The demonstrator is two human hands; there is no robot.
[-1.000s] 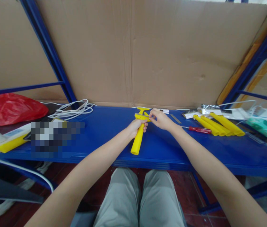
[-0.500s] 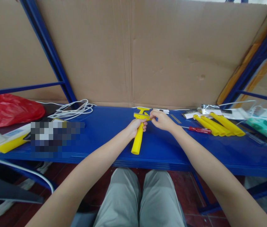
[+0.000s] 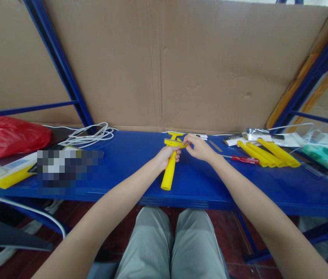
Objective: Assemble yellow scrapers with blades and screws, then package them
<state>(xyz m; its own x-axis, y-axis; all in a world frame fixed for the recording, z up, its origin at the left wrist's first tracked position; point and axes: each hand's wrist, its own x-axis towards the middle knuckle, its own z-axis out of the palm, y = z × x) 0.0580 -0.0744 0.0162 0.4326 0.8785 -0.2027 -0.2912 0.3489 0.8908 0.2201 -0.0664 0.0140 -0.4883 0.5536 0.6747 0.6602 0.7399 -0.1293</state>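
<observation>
Near the middle of the blue table, my left hand (image 3: 166, 157) is wrapped round the neck of a yellow scraper (image 3: 168, 176). The scraper's wide head points away from me and its hollow handle end points towards me. At the right end of that head, my right hand (image 3: 199, 147) is closed in a pinch; what lies between its fingertips is too small to make out. Just behind the scraper lies another yellow piece (image 3: 176, 135), partly hidden. A thin flat metal strip (image 3: 216, 146) and a red-handled screwdriver (image 3: 245, 159) lie to the right of my right hand.
Several yellow handles (image 3: 271, 154) lie on the table (image 3: 129, 170) at the right, beside packets (image 3: 258, 133). At the left are coiled white cable (image 3: 98, 133), a red plastic bag (image 3: 12, 135) and a blurred-out patch. A cardboard wall (image 3: 204, 69) stands behind.
My right hand's fingers have shifted very slightly at the scraper's head. My left hand and the scraper have stayed in place.
</observation>
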